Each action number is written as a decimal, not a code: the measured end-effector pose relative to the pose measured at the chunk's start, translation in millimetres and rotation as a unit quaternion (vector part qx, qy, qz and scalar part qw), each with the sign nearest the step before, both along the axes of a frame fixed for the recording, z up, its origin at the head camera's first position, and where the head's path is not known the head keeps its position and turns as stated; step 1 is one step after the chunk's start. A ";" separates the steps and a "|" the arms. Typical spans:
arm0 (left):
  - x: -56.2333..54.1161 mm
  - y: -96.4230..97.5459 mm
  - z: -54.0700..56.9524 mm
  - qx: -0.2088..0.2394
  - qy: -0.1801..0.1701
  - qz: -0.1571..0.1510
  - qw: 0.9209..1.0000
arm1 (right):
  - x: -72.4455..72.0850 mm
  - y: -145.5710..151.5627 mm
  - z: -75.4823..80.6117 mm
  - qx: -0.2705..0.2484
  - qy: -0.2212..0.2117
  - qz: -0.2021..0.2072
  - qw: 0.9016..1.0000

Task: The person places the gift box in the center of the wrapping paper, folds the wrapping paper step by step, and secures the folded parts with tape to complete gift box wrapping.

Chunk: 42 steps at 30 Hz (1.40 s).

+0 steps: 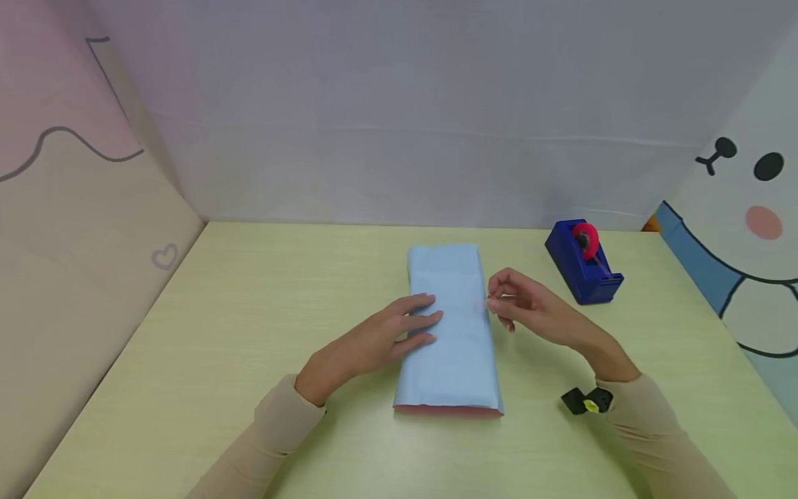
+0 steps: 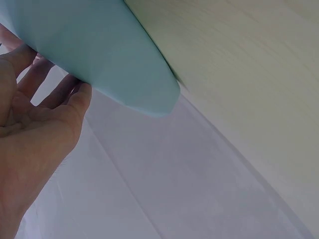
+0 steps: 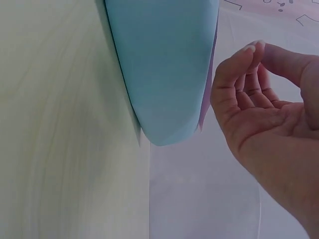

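A light blue folded paper piece (image 1: 458, 346) with a reddish underside lies lengthwise on the table; its rounded, bulging end shows in both wrist views. My left hand (image 1: 380, 333) rests on its left side, fingers spread and fairly straight over the top. Just off its right edge is my right hand (image 1: 530, 305), fingers bent and thumb tip meeting a fingertip. In the right wrist view that hand (image 3: 269, 104) stands apart from the blue paper (image 3: 164, 74), with nothing distinct visible between the tips. The left wrist view shows the left hand (image 2: 45, 114) at the paper's edge (image 2: 114, 64).
A blue tape dispenser (image 1: 576, 274) with a red-rimmed roll (image 1: 586, 241) stands at the back right, beyond the right hand. The pale wooden table (image 1: 280, 277) ends at a whitish backdrop (image 1: 405, 173). Printed panels (image 1: 748, 256) flank both sides.
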State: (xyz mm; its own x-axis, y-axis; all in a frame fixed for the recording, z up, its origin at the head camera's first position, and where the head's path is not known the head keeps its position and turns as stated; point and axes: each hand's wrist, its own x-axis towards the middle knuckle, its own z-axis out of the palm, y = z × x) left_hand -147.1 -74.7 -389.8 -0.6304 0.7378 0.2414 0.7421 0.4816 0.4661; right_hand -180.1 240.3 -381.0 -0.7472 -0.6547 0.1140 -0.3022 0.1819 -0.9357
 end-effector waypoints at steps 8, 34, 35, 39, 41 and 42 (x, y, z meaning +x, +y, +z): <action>-0.2 0.2 0.4 -0.008 -0.006 0.004 1.000 | -3.4 -1.4 -2.6 0.012 -0.004 0.003 1.000; -0.6 1.1 -2.4 -0.003 -0.008 0.008 1.000 | -13.2 -5.6 -12.9 0.071 0.006 -0.062 0.996; -0.7 1.1 -2.7 -0.002 -0.007 0.008 1.000 | -13.4 -5.9 -13.3 0.074 0.007 -0.064 0.995; -0.7 1.0 -3.4 0.001 -0.006 0.007 1.000 | -13.1 -7.6 -13.8 0.082 0.012 -0.073 0.994; -0.7 1.0 -3.0 -0.002 -0.009 0.008 1.000 | -13.0 -8.7 -14.9 0.082 0.014 -0.078 0.993; -0.7 1.0 -2.6 -0.003 -0.008 0.008 1.000 | -12.8 -9.3 -15.3 0.082 0.015 -0.080 0.993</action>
